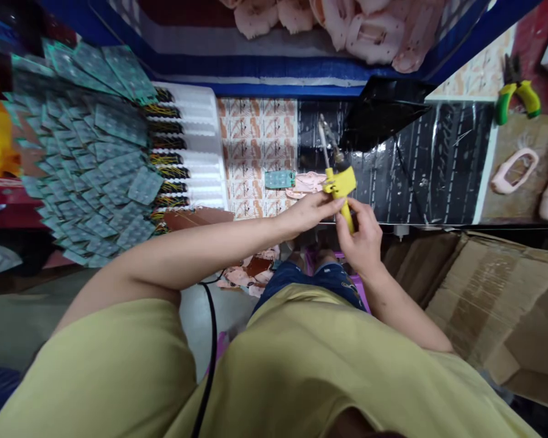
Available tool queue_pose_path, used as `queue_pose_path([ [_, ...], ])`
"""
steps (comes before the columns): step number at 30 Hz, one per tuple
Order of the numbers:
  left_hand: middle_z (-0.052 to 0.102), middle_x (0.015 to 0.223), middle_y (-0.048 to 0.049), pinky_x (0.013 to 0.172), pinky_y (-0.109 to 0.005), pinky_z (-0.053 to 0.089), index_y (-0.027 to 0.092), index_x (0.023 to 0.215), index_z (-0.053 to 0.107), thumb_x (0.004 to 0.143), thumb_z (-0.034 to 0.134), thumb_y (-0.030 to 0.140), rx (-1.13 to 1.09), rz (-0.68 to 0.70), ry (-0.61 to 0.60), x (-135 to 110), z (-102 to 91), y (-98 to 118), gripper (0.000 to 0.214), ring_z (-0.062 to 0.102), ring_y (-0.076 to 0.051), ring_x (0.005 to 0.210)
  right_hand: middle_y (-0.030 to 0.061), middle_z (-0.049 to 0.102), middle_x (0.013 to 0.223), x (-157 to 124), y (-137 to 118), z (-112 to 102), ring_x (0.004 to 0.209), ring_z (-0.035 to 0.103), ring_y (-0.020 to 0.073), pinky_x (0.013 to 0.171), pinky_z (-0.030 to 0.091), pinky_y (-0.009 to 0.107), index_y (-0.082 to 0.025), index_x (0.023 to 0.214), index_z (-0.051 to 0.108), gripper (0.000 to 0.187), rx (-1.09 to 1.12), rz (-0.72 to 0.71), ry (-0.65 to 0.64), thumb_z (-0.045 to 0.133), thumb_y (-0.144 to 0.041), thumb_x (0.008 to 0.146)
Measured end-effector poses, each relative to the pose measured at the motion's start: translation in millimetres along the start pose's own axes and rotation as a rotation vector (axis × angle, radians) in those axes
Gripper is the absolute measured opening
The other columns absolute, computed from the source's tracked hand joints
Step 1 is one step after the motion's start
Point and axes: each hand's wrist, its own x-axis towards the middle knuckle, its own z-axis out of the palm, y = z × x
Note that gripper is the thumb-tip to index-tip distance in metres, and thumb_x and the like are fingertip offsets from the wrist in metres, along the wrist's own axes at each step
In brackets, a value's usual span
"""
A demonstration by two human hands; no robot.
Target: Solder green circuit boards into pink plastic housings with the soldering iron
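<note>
Both of my hands meet over the front edge of the bench on a yellow tool (344, 182), which has a stubby handle and a slim metal shaft pointing away from me. My right hand (360, 236) wraps its fingers round the lower handle. From the left, my left hand (317, 211) closes its thumb and fingers on the tool just below its wide yellow part. The tool's exact kind is unclear. Beside my left hand lie a pink plastic shell (308, 182) and a small green circuit board (279, 179), which touch or overlap.
Many green circuit boards (95, 146) with wires are heaped at left, against a white foam tray (201, 146). A blue crate (265, 76) of pink shells stands behind. A black scoop-like object (383, 115), pliers (518, 97) and a pink frame (515, 170) lie rightward. Cardboard boxes (488, 298) stand below.
</note>
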Motion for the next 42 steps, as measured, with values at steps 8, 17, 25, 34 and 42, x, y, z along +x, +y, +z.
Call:
queue_pose_path([
  [8,0.074,0.102,-0.0104,0.1,-0.036,0.048,0.012,0.095,0.069,0.099,0.055,0.03,-0.318,-0.071,0.202,6,6.6,-3,0.023,0.067,-0.02,0.107,0.0029,0.067,0.094,-46,-18,1,0.089,0.066,0.0196,0.087,0.056,0.041,-0.032,0.102,0.069,0.015,0.288,-0.037,0.028,0.067,-0.027,0.088],
  [17,0.071,0.086,-0.0088,0.092,-0.037,0.048,0.012,0.083,0.073,0.076,0.068,0.072,-0.122,0.065,0.011,7,25.5,-18,0.06,0.063,-0.022,0.094,0.0069,0.057,0.099,-35,10,54,0.071,0.061,0.0169,0.065,0.058,0.034,-0.03,0.153,0.022,0.069,0.521,0.128,0.291,0.034,-0.067,0.096],
  [25,0.074,0.094,-0.0074,0.095,-0.037,0.047,0.016,0.09,0.074,0.093,0.054,0.049,0.633,0.051,-0.001,-5,-26.1,-16,0.039,0.065,-0.024,0.1,0.0093,0.063,0.112,2,30,27,0.097,0.07,0.0265,0.084,0.06,0.045,-0.029,0.146,0.043,0.054,0.328,-0.037,0.326,0.034,-0.056,0.1],
  [34,0.071,0.079,-0.0047,0.079,-0.031,0.049,0.012,0.095,0.071,0.079,0.068,0.021,0.974,0.107,0.526,15,-95.2,-37,0.018,0.065,-0.018,0.077,0.0084,0.061,0.093,24,28,0,0.077,0.07,0.0229,0.069,0.061,0.039,-0.023,0.145,0.047,0.051,0.273,-0.164,0.52,0.039,-0.048,0.101],
  [42,0.072,0.081,-0.0057,0.076,-0.029,0.05,0.014,0.077,0.065,0.079,0.07,0.027,0.508,0.133,0.483,15,-105.1,-35,0.013,0.065,-0.017,0.076,0.0077,0.067,0.119,11,39,5,0.099,0.072,0.0265,0.08,0.064,0.043,-0.031,0.142,0.05,0.046,0.269,-0.021,0.323,0.042,-0.05,0.1],
])
